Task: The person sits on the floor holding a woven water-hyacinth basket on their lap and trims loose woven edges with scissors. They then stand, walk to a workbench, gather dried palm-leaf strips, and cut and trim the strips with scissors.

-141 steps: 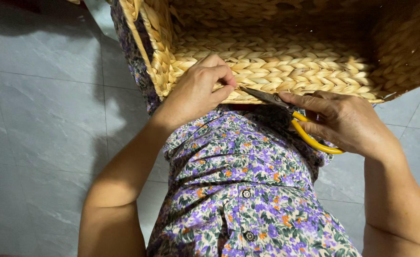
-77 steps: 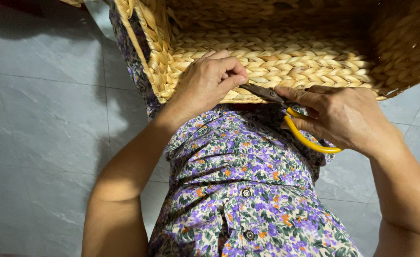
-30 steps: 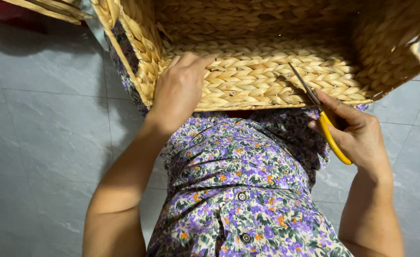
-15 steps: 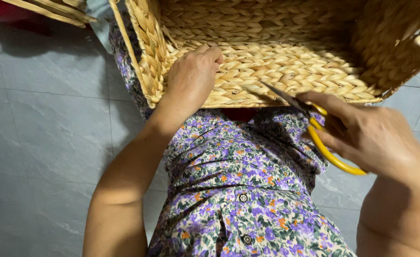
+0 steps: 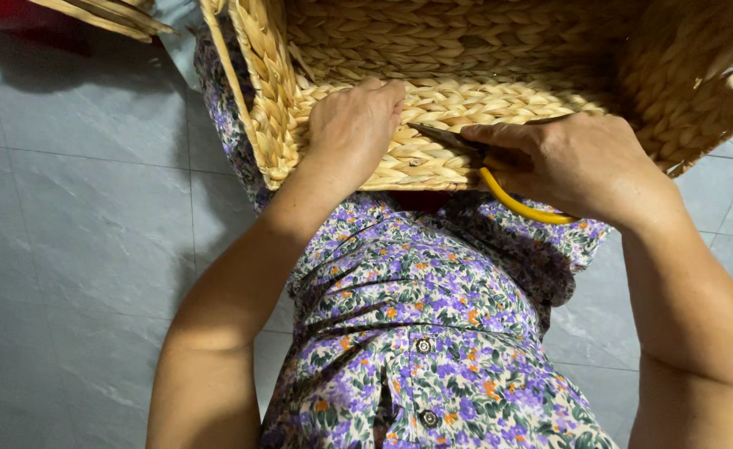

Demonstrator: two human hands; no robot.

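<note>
Over grey floor tiles (image 5: 83, 224), left hand (image 5: 354, 125) presses the woven basket (image 5: 466, 91) flat-palmed; right hand (image 5: 570, 162) clasps yellow-handled scissors (image 5: 499, 179).

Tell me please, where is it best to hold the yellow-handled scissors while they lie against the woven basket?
By the yellow handle loop, coming from the right, as the right hand does. The dark blades point left along the braided basket wall, toward the left hand, so that end is best avoided.

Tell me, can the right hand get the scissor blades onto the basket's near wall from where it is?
Probably yes. The right hand holds the yellow-handled scissors with the blades already lying against the woven basket; the left hand rests just beside the tips, not across them.
</note>
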